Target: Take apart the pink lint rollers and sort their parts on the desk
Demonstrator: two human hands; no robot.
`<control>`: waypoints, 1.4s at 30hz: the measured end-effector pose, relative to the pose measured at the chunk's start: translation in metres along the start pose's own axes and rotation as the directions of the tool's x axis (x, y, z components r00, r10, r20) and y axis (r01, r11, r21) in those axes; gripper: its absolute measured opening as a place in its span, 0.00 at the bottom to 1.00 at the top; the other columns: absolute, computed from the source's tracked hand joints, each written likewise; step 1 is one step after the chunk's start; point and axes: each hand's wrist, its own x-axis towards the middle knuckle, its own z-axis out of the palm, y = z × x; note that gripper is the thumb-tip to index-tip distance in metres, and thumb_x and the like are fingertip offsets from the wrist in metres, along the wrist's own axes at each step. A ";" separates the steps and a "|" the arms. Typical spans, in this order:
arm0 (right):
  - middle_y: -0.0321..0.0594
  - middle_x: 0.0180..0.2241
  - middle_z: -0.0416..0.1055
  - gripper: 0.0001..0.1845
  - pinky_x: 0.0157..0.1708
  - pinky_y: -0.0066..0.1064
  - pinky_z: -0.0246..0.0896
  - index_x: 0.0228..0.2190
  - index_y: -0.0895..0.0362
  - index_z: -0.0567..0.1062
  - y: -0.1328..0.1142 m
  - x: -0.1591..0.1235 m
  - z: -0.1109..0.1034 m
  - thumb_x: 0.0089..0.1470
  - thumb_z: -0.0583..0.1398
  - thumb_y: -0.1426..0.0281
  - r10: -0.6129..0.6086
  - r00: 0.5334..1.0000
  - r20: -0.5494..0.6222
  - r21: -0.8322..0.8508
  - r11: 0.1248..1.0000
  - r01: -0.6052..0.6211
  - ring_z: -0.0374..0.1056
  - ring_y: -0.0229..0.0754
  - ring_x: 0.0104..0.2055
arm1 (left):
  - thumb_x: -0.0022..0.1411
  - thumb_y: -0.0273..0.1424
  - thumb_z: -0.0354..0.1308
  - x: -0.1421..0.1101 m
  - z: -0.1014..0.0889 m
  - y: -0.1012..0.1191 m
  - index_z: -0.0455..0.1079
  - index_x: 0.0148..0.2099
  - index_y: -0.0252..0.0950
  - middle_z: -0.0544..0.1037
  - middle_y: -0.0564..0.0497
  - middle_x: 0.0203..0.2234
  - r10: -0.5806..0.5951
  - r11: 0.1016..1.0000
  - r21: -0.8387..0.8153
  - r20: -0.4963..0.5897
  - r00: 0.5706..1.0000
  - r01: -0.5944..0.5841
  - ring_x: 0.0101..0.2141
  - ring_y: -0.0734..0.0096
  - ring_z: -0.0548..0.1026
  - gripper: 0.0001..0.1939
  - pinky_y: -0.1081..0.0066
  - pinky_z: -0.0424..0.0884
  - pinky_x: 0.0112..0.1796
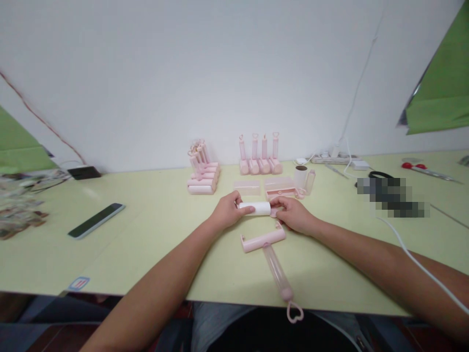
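My left hand (pixel 229 211) is closed around the left part of a white lint-roller roll (pixel 261 209), held level above the table. At the roll's right end, my right hand (pixel 293 213) pinches a small pink piece (pixel 273 213), partly hidden by the fingers. Just below the hands lies a pink lint-roller frame (pixel 263 241) with a bracket at each end. Its clear pink handle (pixel 277 271) points toward me and ends in a heart-shaped loop (pixel 295 312) over the table edge.
Finished-looking pink lint rollers stand in a left group (pixel 203 178) and a right group (pixel 261 166) by the wall. Pink covers (pixel 247 187), an open pink tray (pixel 281 194) and a brown-cored roll (pixel 301 177) sit beyond my hands. A phone (pixel 97 221) lies left; a white cable (pixel 410 252) crosses right.
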 end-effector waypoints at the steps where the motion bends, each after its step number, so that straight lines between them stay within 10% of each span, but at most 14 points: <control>1: 0.36 0.33 0.77 0.19 0.15 0.23 0.54 0.41 0.55 0.76 0.000 0.000 0.000 0.44 0.58 0.77 -0.007 1.000 -0.003 -0.032 0.999 0.007 0.64 0.32 0.18 | 0.46 0.51 0.66 0.000 -0.001 0.000 0.59 0.30 0.37 0.67 0.57 0.23 0.008 0.999 0.040 0.000 1.000 -0.008 0.25 0.74 0.62 0.26 0.74 0.53 0.26; 6: 0.38 0.35 0.78 0.15 0.27 0.25 0.63 0.39 0.58 0.76 0.002 0.003 -0.001 0.46 0.60 0.73 -0.035 0.999 -0.008 -0.100 0.994 0.034 0.70 0.36 0.26 | 0.47 0.51 0.65 0.001 0.000 -0.001 0.61 0.33 0.38 0.69 0.56 0.25 0.000 0.983 0.183 0.032 0.999 -0.006 0.26 0.72 0.64 0.25 0.72 0.55 0.27; 19: 0.29 0.18 0.67 0.19 0.12 0.22 0.49 0.41 0.58 0.75 -0.005 -0.003 -0.004 0.45 0.55 0.76 0.097 0.995 0.014 -0.085 0.992 -0.095 0.56 0.31 0.12 | 0.46 0.55 0.64 -0.003 -0.009 0.003 0.70 0.39 0.38 0.76 0.50 0.32 0.019 0.952 0.293 0.233 0.972 -0.088 0.31 0.65 0.71 0.27 0.71 0.58 0.28; 26: 0.32 0.21 0.70 0.18 0.11 0.20 0.52 0.43 0.58 0.72 -0.009 -0.004 -0.007 0.47 0.58 0.75 0.142 0.988 0.058 0.106 0.983 -0.148 0.58 0.30 0.13 | 0.53 0.53 0.60 0.008 -0.022 0.004 0.67 0.36 0.36 0.70 0.55 0.25 -0.031 0.998 0.061 -0.061 0.998 0.035 0.27 0.72 0.66 0.24 0.73 0.58 0.28; 32: 0.34 0.23 0.71 0.15 0.10 0.20 0.55 0.40 0.59 0.72 -0.015 -0.004 -0.008 0.47 0.61 0.71 0.134 0.989 0.060 0.199 0.970 -0.144 0.61 0.31 0.16 | 0.56 0.51 0.58 0.034 -0.067 -0.005 0.70 0.45 0.35 0.78 0.48 0.36 -0.084 0.991 0.071 -0.358 0.930 0.117 0.34 0.66 0.73 0.25 0.69 0.66 0.35; 42: 0.34 0.24 0.71 0.14 0.10 0.20 0.57 0.39 0.58 0.72 -0.011 -0.003 -0.008 0.47 0.62 0.71 0.137 0.989 0.057 0.207 0.967 -0.146 0.63 0.31 0.18 | 0.54 0.39 0.59 0.095 -0.060 -0.028 0.71 0.49 0.36 0.79 0.43 0.46 -0.116 0.875 0.429 -0.268 0.956 0.226 0.44 0.57 0.76 0.21 0.65 0.68 0.45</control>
